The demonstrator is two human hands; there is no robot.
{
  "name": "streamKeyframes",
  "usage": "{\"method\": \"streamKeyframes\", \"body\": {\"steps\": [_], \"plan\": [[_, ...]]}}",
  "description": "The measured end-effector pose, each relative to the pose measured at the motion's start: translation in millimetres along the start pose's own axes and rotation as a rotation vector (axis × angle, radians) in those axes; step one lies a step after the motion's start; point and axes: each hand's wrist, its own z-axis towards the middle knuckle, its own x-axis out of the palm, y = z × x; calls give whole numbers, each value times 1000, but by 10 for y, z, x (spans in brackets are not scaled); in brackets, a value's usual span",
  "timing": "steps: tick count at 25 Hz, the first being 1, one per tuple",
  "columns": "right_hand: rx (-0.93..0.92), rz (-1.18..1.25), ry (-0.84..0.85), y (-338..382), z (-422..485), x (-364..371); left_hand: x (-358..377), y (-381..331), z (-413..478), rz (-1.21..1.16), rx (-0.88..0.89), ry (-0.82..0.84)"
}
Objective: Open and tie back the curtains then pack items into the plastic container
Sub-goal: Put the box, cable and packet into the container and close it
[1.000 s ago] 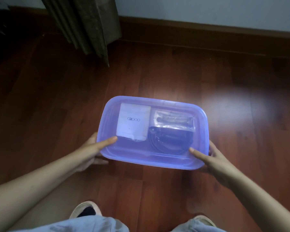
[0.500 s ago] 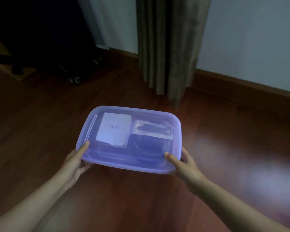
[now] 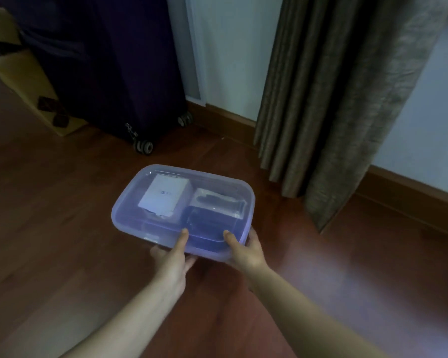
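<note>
- The plastic container [image 3: 124, 195], translucent violet with its lid on, is being held just above the wooden floor [image 3: 62, 254], near mid-frame.
- Its near edge is being gripped by the left hand [image 3: 170, 257]: the thumb is being pressed flat on the lid, and the fingers [image 3: 154, 251] are being curled underneath.
- The near right corner is being gripped the same way by the right hand [image 3: 246, 251], thumb on top and fingers [image 3: 254, 236] wrapped under the rim.
- A white box [image 3: 166, 197] is being seen through the lid at the far left of the container.
- A clear bag [image 3: 217, 202] with dark contents is being seen just beside it, to the right.
- A dark item [image 3: 207, 223] is being seen nearer the thumbs; what it is cannot be told.
- The curtain [image 3: 334, 99] is being kept gathered in folds beyond and to the right of the container, with its hem near the floor.
- A dark suitcase [image 3: 109, 68] on wheels is being stood by the wall [image 3: 230, 60], with a cardboard box [image 3: 23, 81] beside it at the left.
</note>
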Motion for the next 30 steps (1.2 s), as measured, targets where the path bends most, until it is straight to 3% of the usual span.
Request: {"method": "streamKeyframes", "body": {"steps": [5, 8, 14, 21, 25, 27, 30], "plan": [[-542, -960, 42, 261, 109, 63, 435, -197, 615, -53, 61, -18], [-635, -1413, 259, 456, 285, 127, 705, -283, 1037, -77, 90, -34], [-491, -1618, 371, 981, 896, 127, 1216, -400, 1484, 45, 132, -95], [-400, -1670, 375, 1276, 1186, 169, 1475, -666, 1829, 48, -14, 236], [-327, -1732, 401, 1392, 1271, 165, 1622, -711, 1842, 98, 5, 258], [-283, -1768, 417, 1401, 1276, 162, 1596, -677, 1871, 193, 13, 262], [-332, -1857, 366, 1367, 1224, 180, 1562, -748, 1838, 698, 179, 104]]}}
